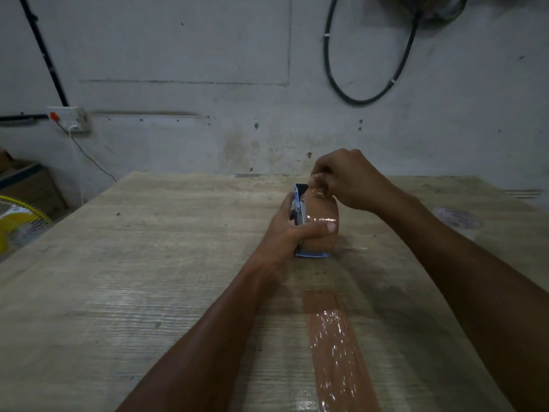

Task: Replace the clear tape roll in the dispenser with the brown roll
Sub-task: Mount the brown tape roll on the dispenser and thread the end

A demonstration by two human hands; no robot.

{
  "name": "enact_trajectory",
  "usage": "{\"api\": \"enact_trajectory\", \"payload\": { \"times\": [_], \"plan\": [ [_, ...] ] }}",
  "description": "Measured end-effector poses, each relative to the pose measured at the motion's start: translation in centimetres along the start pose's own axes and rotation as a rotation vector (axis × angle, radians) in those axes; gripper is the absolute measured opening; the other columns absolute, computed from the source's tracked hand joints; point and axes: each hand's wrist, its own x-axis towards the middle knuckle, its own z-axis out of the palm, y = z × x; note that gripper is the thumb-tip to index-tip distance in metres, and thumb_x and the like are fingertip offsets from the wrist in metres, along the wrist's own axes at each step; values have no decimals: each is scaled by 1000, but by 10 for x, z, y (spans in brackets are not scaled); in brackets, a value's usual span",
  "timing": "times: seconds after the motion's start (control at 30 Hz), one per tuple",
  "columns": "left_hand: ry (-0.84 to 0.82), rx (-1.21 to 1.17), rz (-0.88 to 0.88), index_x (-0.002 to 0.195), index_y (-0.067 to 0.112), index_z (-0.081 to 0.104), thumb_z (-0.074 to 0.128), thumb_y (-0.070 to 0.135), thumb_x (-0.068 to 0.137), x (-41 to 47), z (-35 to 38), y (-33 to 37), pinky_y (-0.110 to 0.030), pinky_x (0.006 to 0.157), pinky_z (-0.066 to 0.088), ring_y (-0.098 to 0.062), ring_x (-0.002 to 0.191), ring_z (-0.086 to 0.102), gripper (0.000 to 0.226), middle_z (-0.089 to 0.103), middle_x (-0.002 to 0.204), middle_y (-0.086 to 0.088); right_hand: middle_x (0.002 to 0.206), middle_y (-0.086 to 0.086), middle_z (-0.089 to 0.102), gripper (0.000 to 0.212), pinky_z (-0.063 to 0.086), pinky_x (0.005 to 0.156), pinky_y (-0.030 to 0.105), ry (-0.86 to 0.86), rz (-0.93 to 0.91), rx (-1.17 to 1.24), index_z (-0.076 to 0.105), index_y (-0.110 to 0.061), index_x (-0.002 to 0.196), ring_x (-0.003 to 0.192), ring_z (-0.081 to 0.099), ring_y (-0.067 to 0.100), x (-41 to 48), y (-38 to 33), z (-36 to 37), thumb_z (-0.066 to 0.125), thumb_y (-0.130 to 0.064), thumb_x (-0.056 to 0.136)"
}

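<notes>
A metal and blue tape dispenser point(299, 214) stands on the wooden table point(148, 263) with the brown tape roll point(322, 242) seated in it. My left hand point(289, 233) grips the dispenser and roll, thumb across the roll's face. At the top of the roll, beside the dispenser's black end, my right hand point(349, 179) pinches the brown tape's loose end. The clear tape roll point(457, 218) lies flat on the table at the far right, apart from both hands.
A strip of brown tape point(335, 346) is stuck along the table in front of me. A yellow fan point(17, 224) and a cardboard box point(26, 179) sit off the table's left edge. A wall socket with a wire point(71, 118) and a black cable loop point(365, 93) hang on the wall.
</notes>
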Motion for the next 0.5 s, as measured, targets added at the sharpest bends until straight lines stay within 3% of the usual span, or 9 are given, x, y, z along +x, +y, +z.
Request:
{"api": "enact_trajectory", "payload": {
  "times": [0.1, 0.17, 0.23, 0.3, 0.43, 0.5],
  "plan": [
    [4, 11, -28, 150, 35, 36, 89, 22, 58, 0, 1, 0, -50, 88, 59, -27, 112, 64, 107, 55, 133, -6, 69, -4, 65, 18, 38, 48, 2, 6, 33, 93, 71, -10, 85, 54, 58, -6, -5, 7, 0, 61, -20, 95],
    [-8, -12, -17, 146, 34, 42, 89, 16, 61, -2, 3, 2, -47, 84, 60, -24, 106, 68, 99, 59, 128, -5, 75, 0, 68, 26, 37, 52, 6, 58, 29, 91, 70, -8, 83, 58, 56, -4, -10, 10, 0, 55, -22, 99],
    [-12, -34, 5, 126, 38, 56, 89, 15, 59, -4, 5, 6, -42, 80, 61, -18, 95, 72, 78, 65, 117, -1, 78, -2, 68, 31, 40, 57, 10, 117, 28, 130, 72, -9, 88, 62, 57, -5, -14, 13, 1, 52, -28, 101],
    [-10, -48, 14, 117, 40, 58, 83, 16, 62, -6, 5, 7, -41, 78, 61, -18, 93, 73, 64, 67, 112, 0, 82, -5, 69, 31, 47, 65, 19, 163, 24, 144, 72, -12, 93, 70, 60, -2, -19, 14, 2, 54, -37, 98],
    [-11, -26, 33, 125, 31, 58, 84, 8, 70, -3, 2, 2, -38, 75, 61, -16, 91, 74, 66, 74, 103, 6, 82, -14, 66, 23, 40, 66, 12, 168, -35, 54, 73, -24, 94, 73, 57, -8, -29, 11, 8, 69, -45, 85],
    [-4, -22, 25, 135, 29, 53, 84, 13, 67, -3, 2, 2, -40, 76, 61, -17, 94, 74, 77, 69, 112, 2, 80, -14, 66, 20, 41, 70, 16, 183, -44, 35, 75, -24, 92, 72, 55, -9, -31, 10, 11, 72, -42, 84]
  ]
}}
